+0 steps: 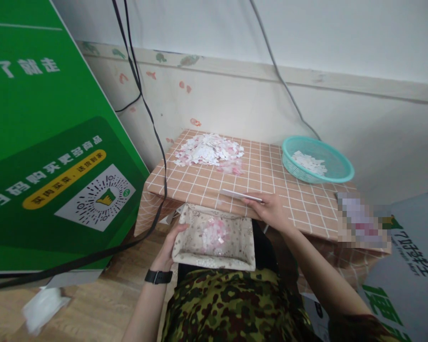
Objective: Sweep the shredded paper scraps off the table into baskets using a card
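Note:
My left hand point(174, 242) grips the left side of a fabric-lined basket point(237, 259) on my lap, just below the table's front edge. Small pink and white pieces point(216, 232) lie on the basket's bottom. Above the table's front edge, my right hand point(269, 209) is closed on a thin, flat white card point(238, 194), seen nearly edge-on. Further back on the checked tablecloth point(264, 164) is a heap of white paper-like pieces point(209, 148), with pinkish ones point(231, 166) at its near side.
A turquoise plastic basket point(317, 142) with white pieces stands at the table's right. A blurred-out flat item point(362, 221) lies at the right corner. A green sign board point(57, 142) stands left, a black cable point(153, 126) hanging before it. A white bag point(44, 306) lies on the floor.

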The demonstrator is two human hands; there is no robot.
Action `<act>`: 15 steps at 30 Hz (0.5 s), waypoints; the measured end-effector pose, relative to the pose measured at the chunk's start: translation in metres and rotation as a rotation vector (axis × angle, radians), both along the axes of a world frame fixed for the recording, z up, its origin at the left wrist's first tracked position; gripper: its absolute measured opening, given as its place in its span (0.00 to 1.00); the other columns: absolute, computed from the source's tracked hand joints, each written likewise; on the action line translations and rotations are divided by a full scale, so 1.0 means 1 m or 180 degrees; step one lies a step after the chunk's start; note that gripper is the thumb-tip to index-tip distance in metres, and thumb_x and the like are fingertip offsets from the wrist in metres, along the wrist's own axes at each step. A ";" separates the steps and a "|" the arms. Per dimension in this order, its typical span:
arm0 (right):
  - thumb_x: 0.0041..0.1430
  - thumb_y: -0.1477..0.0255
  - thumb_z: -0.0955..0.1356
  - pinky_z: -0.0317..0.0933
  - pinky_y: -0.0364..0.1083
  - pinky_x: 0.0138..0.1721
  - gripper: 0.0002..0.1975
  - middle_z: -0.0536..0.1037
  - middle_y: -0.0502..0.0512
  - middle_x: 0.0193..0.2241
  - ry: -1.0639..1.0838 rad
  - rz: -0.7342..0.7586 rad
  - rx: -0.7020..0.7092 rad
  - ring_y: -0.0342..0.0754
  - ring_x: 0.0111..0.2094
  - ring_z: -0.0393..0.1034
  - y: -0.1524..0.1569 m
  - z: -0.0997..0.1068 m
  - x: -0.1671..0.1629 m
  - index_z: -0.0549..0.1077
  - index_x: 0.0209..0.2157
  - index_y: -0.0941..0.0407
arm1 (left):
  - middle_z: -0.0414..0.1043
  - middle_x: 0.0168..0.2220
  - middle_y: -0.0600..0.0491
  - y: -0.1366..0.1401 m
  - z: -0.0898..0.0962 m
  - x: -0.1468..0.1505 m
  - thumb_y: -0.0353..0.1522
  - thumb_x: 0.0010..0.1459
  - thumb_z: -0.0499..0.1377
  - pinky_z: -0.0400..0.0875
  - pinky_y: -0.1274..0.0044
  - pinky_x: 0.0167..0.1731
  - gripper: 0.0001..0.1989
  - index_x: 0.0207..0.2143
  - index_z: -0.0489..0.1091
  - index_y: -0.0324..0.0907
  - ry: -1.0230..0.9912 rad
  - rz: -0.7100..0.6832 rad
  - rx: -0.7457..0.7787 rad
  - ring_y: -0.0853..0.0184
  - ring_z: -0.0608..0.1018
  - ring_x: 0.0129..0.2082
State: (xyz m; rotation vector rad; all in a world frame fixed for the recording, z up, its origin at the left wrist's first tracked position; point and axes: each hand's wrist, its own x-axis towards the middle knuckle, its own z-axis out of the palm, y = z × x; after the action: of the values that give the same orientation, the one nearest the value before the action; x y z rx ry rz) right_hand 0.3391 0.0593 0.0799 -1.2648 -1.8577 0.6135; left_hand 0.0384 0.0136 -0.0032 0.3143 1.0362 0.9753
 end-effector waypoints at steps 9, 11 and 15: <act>0.56 0.61 0.69 0.64 0.44 0.26 0.14 0.81 0.53 0.28 0.0015 0.0085 -0.0351 0.48 0.27 0.73 -0.007 0.010 0.009 0.81 0.33 0.55 | 0.81 0.34 0.48 0.006 0.004 -0.001 0.34 0.48 0.62 0.74 0.70 0.36 0.17 0.42 0.74 0.37 0.0096 0.0018 0.0031 0.55 0.81 0.37; 0.54 0.59 0.69 0.61 0.44 0.25 0.15 0.79 0.53 0.26 0.0015 -0.0534 -0.0075 0.47 0.26 0.71 0.007 0.008 0.024 0.81 0.33 0.56 | 0.81 0.33 0.49 0.007 0.002 -0.001 0.34 0.48 0.62 0.74 0.70 0.36 0.17 0.41 0.74 0.37 0.0126 0.0050 0.0001 0.55 0.81 0.37; 0.52 0.56 0.69 0.54 0.44 0.22 0.20 0.72 0.51 0.18 -0.0104 -0.1408 0.0321 0.45 0.21 0.63 0.045 0.001 0.052 0.80 0.29 0.60 | 0.81 0.32 0.48 0.013 -0.007 0.001 0.34 0.48 0.62 0.75 0.68 0.36 0.17 0.42 0.74 0.37 0.0011 -0.0029 -0.0055 0.54 0.81 0.38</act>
State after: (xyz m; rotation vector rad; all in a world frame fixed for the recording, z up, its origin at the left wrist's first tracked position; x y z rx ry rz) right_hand 0.3915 0.1045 0.0808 -1.5589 -1.5396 0.2579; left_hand 0.0395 0.0263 -0.0099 0.3064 1.0449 0.9575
